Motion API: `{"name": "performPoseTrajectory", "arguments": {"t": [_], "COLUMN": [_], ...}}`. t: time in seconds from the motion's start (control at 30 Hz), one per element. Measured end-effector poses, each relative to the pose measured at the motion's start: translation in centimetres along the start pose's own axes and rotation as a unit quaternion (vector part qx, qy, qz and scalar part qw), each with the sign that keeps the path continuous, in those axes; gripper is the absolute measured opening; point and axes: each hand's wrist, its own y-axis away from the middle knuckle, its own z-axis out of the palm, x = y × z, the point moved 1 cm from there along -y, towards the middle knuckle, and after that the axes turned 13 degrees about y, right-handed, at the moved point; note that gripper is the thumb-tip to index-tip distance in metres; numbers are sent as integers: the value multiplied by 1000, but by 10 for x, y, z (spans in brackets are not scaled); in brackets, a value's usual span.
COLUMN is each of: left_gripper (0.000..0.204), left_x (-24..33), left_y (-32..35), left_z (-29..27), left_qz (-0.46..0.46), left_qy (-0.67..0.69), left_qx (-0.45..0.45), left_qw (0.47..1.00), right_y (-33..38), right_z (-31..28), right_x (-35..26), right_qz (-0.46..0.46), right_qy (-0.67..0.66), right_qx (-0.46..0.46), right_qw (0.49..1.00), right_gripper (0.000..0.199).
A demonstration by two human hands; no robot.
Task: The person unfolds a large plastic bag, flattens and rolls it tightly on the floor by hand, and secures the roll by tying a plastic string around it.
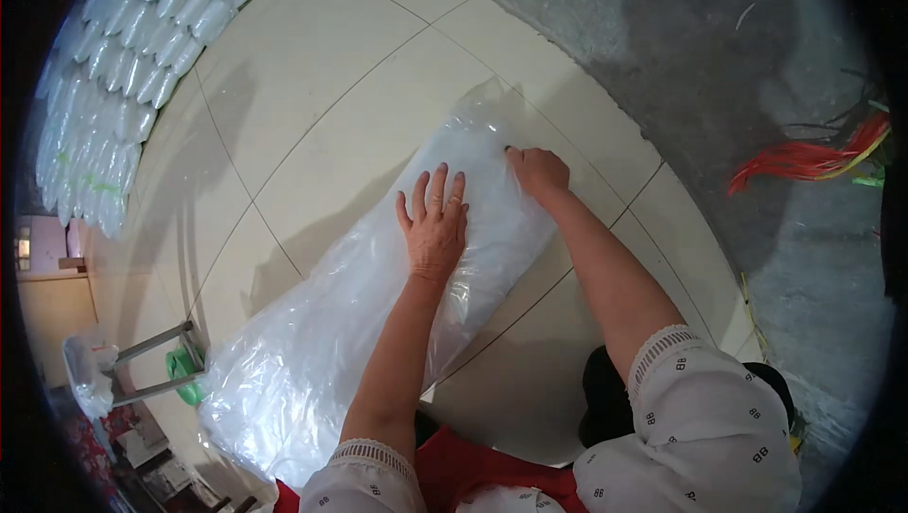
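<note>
A long clear plastic bag point(322, 333) stuffed with white contents lies on the cream tiled floor point(312, 59), running from lower left to the middle. My left hand point(435, 225) rests flat on top of the bag, fingers spread. My right hand point(539, 173) pinches the plastic near the bag's far end, fingers curled into the film. Both forearms come up from the lower edge in white patterned sleeves.
Several rows of filled clear bags point(123, 69) are stacked at the upper left. A grey metal frame with a green roll point(180, 366) stands at the lower left. Rough grey concrete point(719, 50) borders the tiles on the right, with red and orange strands point(813, 158) lying on it.
</note>
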Motion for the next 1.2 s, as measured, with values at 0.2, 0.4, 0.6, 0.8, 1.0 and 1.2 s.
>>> {"name": "performPoseTrajectory", "arguments": {"t": [0.2,0.4,0.6,0.8,1.0,1.2], "left_gripper": [51,52,50,44,38,38], "left_x": [-18,-22,-7,25,-46,3], "left_y": [-12,-14,-12,-20,-7,-42], "left_z": [9,26,23,49,95,86], "left_qz": [-55,-40,-77,-219,-222,-115], "left_qy": [-48,-31,-17,245,374,376], "left_qx": [2,14,-43,-180,-143,-396], "left_qw": [997,999,996,927,889,830], "right_y": [7,117,175,145,101,32], "right_z": [-5,73,82,54,-13,-41], "right_x": [-17,30,-47,-44,-52,4], "right_qz": [-5,198,95,72,-139,-558], "right_qy": [-14,-443,-552,-555,-69,170], "right_qx": [25,301,206,204,395,91], "right_qw": [1000,821,803,803,906,807], "right_gripper": [50,52,81,98,77,21]}}
